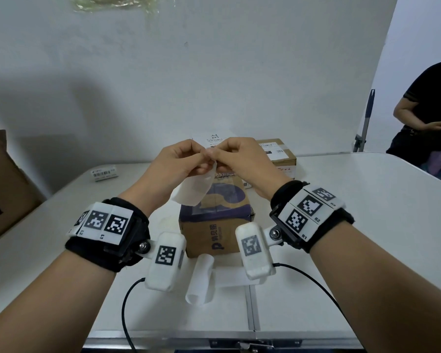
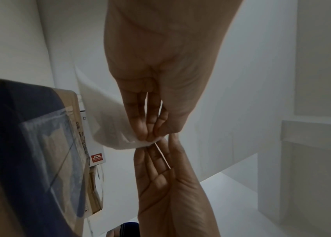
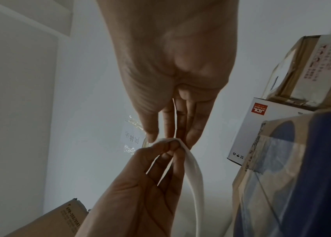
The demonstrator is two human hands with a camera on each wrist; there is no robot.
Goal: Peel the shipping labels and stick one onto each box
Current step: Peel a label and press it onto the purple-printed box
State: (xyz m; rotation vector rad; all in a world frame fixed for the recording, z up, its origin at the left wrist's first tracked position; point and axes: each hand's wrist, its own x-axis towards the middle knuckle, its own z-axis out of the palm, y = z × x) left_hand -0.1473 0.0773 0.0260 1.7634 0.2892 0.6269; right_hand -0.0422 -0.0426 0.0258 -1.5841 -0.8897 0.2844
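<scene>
Nearest the camera, a curled strip of white backing paper [image 1: 200, 280] is seen lying on the counter [image 1: 341, 263], just in front of a brown box with a purple top [image 1: 215, 215]. Above that box, both hands are raised and brought together at their fingertips: the left hand [image 1: 175, 161] and the right hand [image 1: 242, 159] are each closed in a pinch on the same top corner of a white shipping label [image 1: 195, 191], whose body hangs down and toward the left hand, its long axis running from the pinch down toward the box top. The separation of label from backing is judged to turn on that shared corner, where the two grips meet thumb against finger; neither hand is clearly nearer. Whether two layers have already been parted there cannot be told, since the corner is hidden by the fingers in the head view and only a bunched white edge is shown in the wrist views. Behind the hands, a white box [image 1: 214, 141] and a taped brown box [image 1: 278, 154] bearing a label are partly covered. Farther left, a small labelled packet [image 1: 105, 173] is seen.
</scene>
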